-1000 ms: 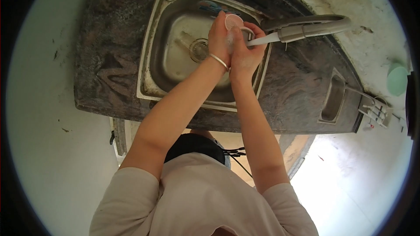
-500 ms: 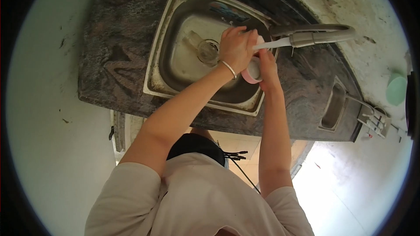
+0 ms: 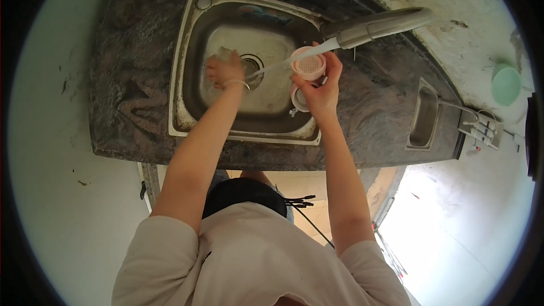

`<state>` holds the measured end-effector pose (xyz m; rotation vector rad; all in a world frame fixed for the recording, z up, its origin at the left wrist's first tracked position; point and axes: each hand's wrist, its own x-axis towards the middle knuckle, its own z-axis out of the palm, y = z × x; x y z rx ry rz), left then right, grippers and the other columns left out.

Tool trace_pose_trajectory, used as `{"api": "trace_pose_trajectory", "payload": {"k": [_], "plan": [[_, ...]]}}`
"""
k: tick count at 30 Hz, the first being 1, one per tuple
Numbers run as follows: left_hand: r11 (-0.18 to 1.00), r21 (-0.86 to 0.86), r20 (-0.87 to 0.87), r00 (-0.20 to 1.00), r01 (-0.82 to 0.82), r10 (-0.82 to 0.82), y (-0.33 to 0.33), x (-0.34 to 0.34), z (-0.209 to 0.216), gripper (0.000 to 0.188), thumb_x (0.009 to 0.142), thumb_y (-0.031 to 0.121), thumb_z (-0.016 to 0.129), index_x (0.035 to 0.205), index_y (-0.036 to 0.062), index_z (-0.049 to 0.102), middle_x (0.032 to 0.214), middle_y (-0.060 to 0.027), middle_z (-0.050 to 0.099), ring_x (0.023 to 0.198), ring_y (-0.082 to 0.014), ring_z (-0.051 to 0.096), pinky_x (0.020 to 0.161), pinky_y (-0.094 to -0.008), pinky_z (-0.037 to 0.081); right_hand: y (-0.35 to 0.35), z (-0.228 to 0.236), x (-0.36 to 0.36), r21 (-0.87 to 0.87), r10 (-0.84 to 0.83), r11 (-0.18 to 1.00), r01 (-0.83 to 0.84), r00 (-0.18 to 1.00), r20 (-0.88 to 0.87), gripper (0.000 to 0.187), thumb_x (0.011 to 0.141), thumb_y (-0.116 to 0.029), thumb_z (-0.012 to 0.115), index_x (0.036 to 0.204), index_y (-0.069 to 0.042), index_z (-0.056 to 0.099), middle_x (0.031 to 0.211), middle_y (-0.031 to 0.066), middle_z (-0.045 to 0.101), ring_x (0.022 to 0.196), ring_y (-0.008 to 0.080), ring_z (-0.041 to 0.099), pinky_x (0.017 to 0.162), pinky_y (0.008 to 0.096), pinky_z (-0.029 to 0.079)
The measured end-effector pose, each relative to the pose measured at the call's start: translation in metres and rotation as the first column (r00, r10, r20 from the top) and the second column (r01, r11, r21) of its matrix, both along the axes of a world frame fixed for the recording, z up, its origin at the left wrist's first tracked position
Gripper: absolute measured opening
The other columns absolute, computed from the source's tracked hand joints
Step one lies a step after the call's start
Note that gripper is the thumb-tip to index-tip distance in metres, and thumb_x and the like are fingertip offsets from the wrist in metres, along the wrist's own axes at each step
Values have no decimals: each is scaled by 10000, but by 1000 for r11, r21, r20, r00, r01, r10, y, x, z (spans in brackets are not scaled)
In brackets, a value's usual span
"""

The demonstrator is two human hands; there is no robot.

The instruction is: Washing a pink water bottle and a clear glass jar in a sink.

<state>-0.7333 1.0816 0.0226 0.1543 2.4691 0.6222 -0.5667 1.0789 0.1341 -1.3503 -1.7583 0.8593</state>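
Pink cup [image 3: 310, 68] is clasped by fingers of the right hand [image 3: 325, 90], its round top perforated; grip of the left hand [image 3: 227, 72] is unclear.

A small trough [image 3: 425, 118] is set into the right end of the dark counter [image 3: 133, 62]. Past it, a white fitting [image 3: 483, 131] and a green tub [image 3: 506, 86] are seen; the wall [image 3: 470, 0] is stained.

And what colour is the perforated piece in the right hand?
The perforated piece in the right hand is pale pink, clearest in the head view.
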Motion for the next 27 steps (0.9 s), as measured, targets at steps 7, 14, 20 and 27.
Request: {"api": "trace_pose_trajectory", "payload": {"k": [7, 14, 20, 27], "plan": [[462, 887, 424, 434, -22, -795, -24, 33, 59, 610, 848, 203, 662, 1356, 46, 363, 1169, -122, 532, 1040, -246, 545, 918, -369, 431, 1, 0, -9, -343, 237, 934, -98, 890, 390, 750, 696, -100, 766, 1322, -152, 357, 1242, 122, 517, 1037, 335, 577, 806, 392, 507], [211, 837, -302, 747, 505, -592, -23, 14, 104, 782, 653, 147, 821, 1303, 42, 400, 1221, -136, 480, 1114, -275, 501, 931, -380, 428, 6, -15, 26, -479, -51, 877, -36, 984, -168, 624, 799, -37, 649, 1352, -65, 362, 1090, 127, 589, 996, 232, 606, 779, 352, 520], [174, 794, -427, 738, 582, -522, -37, 15, 142, 786, 626, 114, 833, 1284, 46, 408, 1158, -128, 489, 1139, -301, 466, 939, -391, 416, -1, 15, 7, -741, -434, 647, -181, 712, -552, 427, 884, -50, 574, 1283, -26, 425, 1125, 120, 577, 947, 209, 627, 767, 332, 566], [223, 727, -507, 726, 650, -465, -37, 11, 136, 769, 621, 94, 823, 1264, 34, 406, 1166, -143, 492, 1096, -318, 477, 904, -404, 427, -13, 37, 1, -726, -559, 683, -79, 583, -590, 251, 910, -130, 568, 1143, -37, 563, 984, 55, 614, 842, 159, 612, 684, 280, 513]]}}
